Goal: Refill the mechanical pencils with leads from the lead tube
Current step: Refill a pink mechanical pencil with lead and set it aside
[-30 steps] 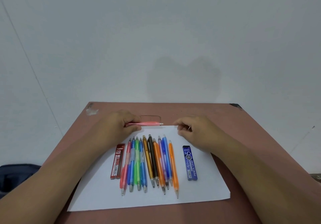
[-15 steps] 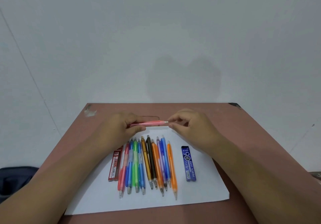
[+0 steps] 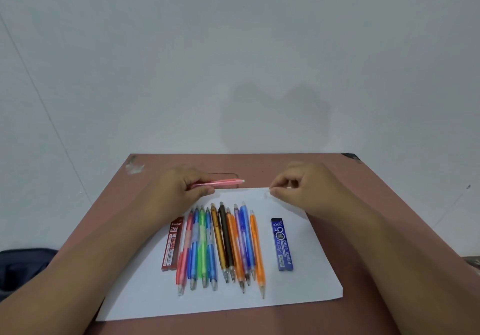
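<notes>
While both forearms reach in from the near edge, white paper sheet point(image 3: 145, 306) lies on reddish-brown tabletop point(image 3: 376, 184) w/ the supplies laid out. Near to far: row of translucent plastic mech. pencils point(image 3: 223, 246), tips toward the camera, approx. 10 (pink-red, blue, green, blue, amber, black, orange, purple, blue, orange; overlap makes the count unsure). Left of row: 1 red flat lead tube marked 2B point(image 3: 173, 243), poss. a 2nd under it, can't tell. Right of row: 1 blue flat lead tube marked 0.5 point(image 3: 285, 243).

Farther back, left hand point(image 3: 179, 191) grips 1 pink translucent mech. pencil point(image 3: 220, 182), horizontal, white eraser end pointing right, fingers curled round barrel. Right hand point(image 3: 304, 186), well apart from the pencil, fingertips pinched on something tiny near paper's far edge; small white bit point(image 3: 288, 187) shows at the fingers, prob. cap or eraser, too small to tell.

Step, as judged: opening pink pencil's back end for refill. Next calls for parking the small piece, then getting leads from a tube; thin, brittle, needs a light pinch.
</notes>
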A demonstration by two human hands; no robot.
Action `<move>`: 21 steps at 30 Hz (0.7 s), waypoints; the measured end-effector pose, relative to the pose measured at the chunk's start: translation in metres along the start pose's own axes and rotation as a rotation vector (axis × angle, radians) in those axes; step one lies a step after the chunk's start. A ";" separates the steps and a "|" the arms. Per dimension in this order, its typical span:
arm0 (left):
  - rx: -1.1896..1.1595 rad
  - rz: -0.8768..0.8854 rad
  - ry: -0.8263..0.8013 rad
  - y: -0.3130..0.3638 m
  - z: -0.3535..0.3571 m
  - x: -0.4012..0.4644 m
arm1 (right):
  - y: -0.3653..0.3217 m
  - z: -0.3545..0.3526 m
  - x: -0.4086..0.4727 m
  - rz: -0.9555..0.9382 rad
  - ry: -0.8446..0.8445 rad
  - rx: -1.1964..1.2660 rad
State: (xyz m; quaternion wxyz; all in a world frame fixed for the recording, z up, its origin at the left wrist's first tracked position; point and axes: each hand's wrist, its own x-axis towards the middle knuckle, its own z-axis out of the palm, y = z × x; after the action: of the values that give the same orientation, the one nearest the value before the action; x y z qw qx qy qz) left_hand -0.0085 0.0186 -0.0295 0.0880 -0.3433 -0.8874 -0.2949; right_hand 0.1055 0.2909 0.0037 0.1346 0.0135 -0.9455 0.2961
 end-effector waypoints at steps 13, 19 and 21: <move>-0.018 -0.039 -0.042 0.005 0.000 0.000 | 0.001 0.007 -0.002 0.139 -0.192 -0.098; -0.047 -0.032 -0.049 0.009 0.003 0.003 | -0.001 0.006 0.000 0.080 0.056 0.095; -0.040 -0.024 -0.048 0.012 0.004 0.004 | -0.005 0.013 0.002 0.050 0.088 0.102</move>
State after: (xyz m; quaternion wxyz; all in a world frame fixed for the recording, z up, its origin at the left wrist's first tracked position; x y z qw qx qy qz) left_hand -0.0033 0.0302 -0.0259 0.0560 -0.3413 -0.8872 -0.3054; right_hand 0.1007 0.2798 -0.0035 0.1678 -0.0161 -0.9223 0.3477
